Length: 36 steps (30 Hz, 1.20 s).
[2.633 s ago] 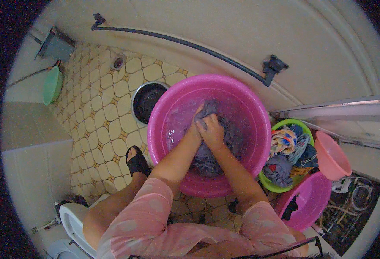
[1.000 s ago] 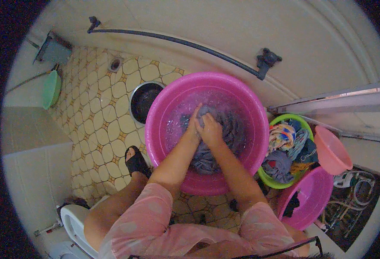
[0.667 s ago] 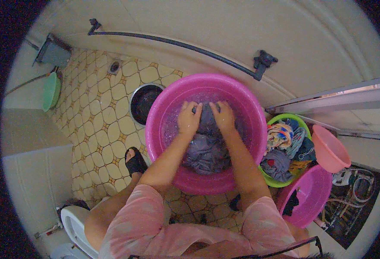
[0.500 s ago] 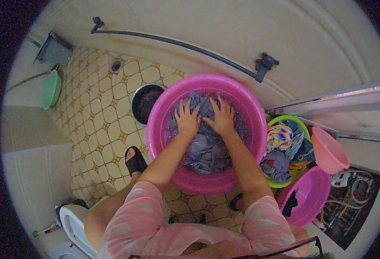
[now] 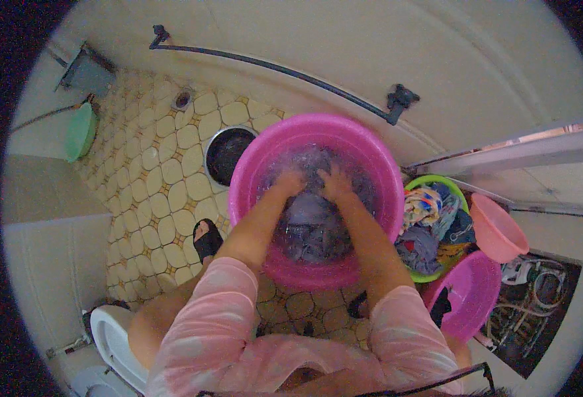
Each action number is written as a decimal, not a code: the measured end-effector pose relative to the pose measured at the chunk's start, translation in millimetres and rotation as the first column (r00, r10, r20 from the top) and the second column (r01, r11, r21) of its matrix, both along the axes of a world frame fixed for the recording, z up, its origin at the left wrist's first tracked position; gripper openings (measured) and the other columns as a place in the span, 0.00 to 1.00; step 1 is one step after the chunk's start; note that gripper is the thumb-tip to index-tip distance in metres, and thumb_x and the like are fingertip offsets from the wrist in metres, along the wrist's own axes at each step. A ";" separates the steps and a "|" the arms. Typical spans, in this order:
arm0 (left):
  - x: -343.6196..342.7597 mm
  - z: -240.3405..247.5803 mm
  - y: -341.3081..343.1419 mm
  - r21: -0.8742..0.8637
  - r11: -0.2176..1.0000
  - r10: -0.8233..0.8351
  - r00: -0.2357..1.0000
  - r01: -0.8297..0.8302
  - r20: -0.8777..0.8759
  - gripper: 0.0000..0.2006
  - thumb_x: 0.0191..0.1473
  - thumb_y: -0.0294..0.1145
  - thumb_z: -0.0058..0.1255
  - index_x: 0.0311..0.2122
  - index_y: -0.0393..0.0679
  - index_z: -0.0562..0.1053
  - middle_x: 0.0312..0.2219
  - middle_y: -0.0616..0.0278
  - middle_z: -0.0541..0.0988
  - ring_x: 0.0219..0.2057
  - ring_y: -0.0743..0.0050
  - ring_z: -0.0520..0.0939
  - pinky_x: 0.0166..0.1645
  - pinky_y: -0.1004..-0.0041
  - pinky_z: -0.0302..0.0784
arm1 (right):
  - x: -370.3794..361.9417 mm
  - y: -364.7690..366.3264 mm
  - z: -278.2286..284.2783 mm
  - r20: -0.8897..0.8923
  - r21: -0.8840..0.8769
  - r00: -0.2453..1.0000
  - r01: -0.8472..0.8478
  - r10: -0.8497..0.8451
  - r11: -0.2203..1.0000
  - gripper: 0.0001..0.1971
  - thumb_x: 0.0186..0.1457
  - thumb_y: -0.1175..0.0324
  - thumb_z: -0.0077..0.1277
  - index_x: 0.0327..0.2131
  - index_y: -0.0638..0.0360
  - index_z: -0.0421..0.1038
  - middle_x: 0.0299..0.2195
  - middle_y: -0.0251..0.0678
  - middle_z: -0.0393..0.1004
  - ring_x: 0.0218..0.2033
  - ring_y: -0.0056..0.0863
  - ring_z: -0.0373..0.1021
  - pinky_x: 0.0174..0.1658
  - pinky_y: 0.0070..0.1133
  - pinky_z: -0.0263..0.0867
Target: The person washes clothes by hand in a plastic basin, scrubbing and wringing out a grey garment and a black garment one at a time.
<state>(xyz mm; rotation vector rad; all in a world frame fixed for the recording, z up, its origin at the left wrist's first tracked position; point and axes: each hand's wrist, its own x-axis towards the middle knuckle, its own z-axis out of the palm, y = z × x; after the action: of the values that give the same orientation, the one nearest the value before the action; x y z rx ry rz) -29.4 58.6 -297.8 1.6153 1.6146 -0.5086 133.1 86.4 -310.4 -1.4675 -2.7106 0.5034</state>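
A big pink wash basin stands on the tiled floor in front of me, holding soapy water and a grey-purple cloth. My left hand and my right hand are side by side in the far half of the basin, pressing down on the wet cloth, fingers partly under the suds. Whether the fingers are clenched on the fabric is hard to see. My forearms reach in over the near rim.
A dark round pot stands left of the basin. At right are a green basket full of colourful clothes, a salmon bowl and a smaller pink basin. A green bowl lies far left; a white stool is under me.
My hands spread apart from a joined grip on the bunched cloth and pushed forward to the far side of the basin, flattening the cloth under the water.
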 end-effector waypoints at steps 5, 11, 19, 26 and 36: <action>9.8 12.8 -59.6 0.627 0.646 0.406 0.892 -0.435 0.200 0.21 0.38 0.28 0.47 0.43 0.44 0.66 0.46 0.51 0.63 0.46 0.51 0.64 0.50 0.63 0.60 | 20.7 -28.4 8.4 -0.236 -0.039 0.966 -0.114 0.101 0.993 0.22 0.38 0.64 0.50 0.42 0.49 0.63 0.40 0.43 0.64 0.42 0.42 0.61 0.45 0.33 0.59; 22.0 9.9 -113.8 0.391 0.680 0.603 0.777 -0.620 0.183 0.19 0.35 0.24 0.47 0.39 0.43 0.69 0.38 0.50 0.70 0.41 0.55 0.71 0.45 0.66 0.66 | 18.4 -123.7 57.5 -0.067 -0.545 0.963 -0.254 0.260 0.799 0.18 0.41 0.62 0.49 0.39 0.53 0.62 0.38 0.42 0.66 0.37 0.43 0.65 0.40 0.32 0.63; 16.1 -47.1 -165.8 -0.047 0.974 0.225 0.906 -0.223 0.357 0.24 0.32 0.22 0.47 0.42 0.45 0.67 0.33 0.49 0.74 0.36 0.60 0.75 0.39 0.66 0.69 | 23.0 -149.7 19.1 0.202 -0.438 0.966 -0.059 0.161 0.897 0.16 0.46 0.63 0.43 0.40 0.57 0.64 0.34 0.42 0.70 0.39 0.40 0.66 0.40 0.31 0.63; 39.8 50.8 -150.9 0.083 0.898 0.293 0.727 -0.432 0.621 0.32 0.32 0.24 0.54 0.49 0.42 0.60 0.39 0.58 0.72 0.42 0.68 0.70 0.47 0.69 0.64 | 61.2 -81.0 66.2 -0.415 -0.336 0.902 -0.034 -0.116 0.941 0.12 0.47 0.64 0.37 0.26 0.62 0.68 0.22 0.40 0.68 0.25 0.34 0.66 0.31 0.28 0.62; 57.6 249.4 -105.4 0.259 0.791 0.194 0.630 -0.554 0.752 0.21 0.40 0.29 0.51 0.43 0.38 0.65 0.37 0.56 0.73 0.38 0.71 0.72 0.45 0.71 0.64 | 50.0 -51.4 302.6 -0.669 -0.724 0.119 -0.327 -0.733 0.608 0.06 0.46 0.67 0.40 0.23 0.56 0.65 0.19 0.30 0.65 0.21 0.25 0.62 0.28 0.24 0.60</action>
<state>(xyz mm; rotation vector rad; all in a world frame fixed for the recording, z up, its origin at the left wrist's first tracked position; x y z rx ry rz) 28.1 -46.8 -48.4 1.4360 1.4539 0.7363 183.1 35.0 -7.8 -0.8481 -0.9960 1.9229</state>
